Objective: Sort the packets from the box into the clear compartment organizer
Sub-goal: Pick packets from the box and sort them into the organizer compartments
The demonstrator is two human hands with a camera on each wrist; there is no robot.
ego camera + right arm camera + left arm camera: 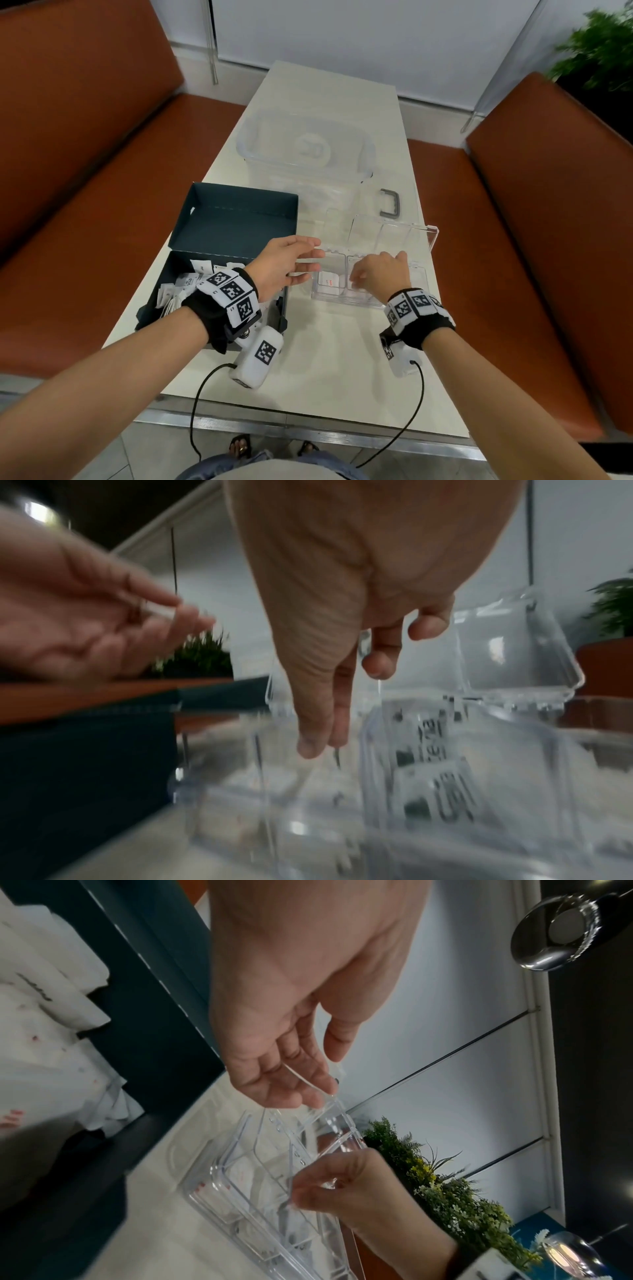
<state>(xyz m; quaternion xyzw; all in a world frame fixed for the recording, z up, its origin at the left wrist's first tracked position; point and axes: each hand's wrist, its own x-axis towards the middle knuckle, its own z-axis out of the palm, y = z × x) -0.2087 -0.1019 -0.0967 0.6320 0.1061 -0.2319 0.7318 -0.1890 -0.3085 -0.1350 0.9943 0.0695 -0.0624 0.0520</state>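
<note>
The clear compartment organizer (346,301) lies on the white table, its right-hand lids (394,236) standing up. My left hand (310,265) (325,1074) pinches the clear lid of the leftmost compartment between thumb and fingers and holds it raised. My right hand (356,279) (323,746) reaches down into the neighbouring compartment, thumb and forefinger pinched on what looks like a thin white packet, blurred. Another white packet (329,282) with red print lies in the leftmost compartment. The dark teal box (233,226) stands open at the left with several white packets (185,284) inside.
A large clear storage bin (305,150) sits behind the organizer, a grey handle (390,202) beside it. Orange-brown benches (102,171) flank the narrow table on both sides. A green plant (603,51) stands at the far right. The table's near edge (308,421) is close to me.
</note>
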